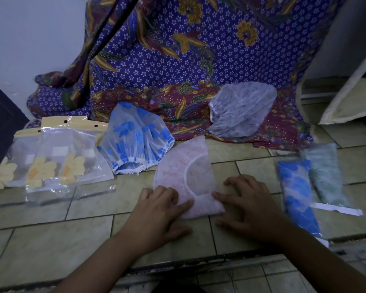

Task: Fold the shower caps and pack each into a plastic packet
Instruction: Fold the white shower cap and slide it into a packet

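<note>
A pale pink shower cap point(188, 172) lies half folded on the tiled floor in the middle. My left hand point(161, 210) presses its near left corner with straight fingers. My right hand point(247, 204) rests on its near right edge, fingers spread. A blue-flowered cap point(135, 140) lies unfolded behind to the left, and a white-lilac cap point(241, 111) sits on the batik cloth. Clear plastic packets point(57, 157) with yellow flower prints lie at the left. Two packed packets, one blue point(296, 193) and one green point(325, 176), lie at the right.
A purple and maroon batik cloth point(178, 60) hangs and spreads behind the caps. A white cabinet or mattress edge point(347, 92) stands at the right. A step edge point(199, 263) runs across the tiled floor just in front of me.
</note>
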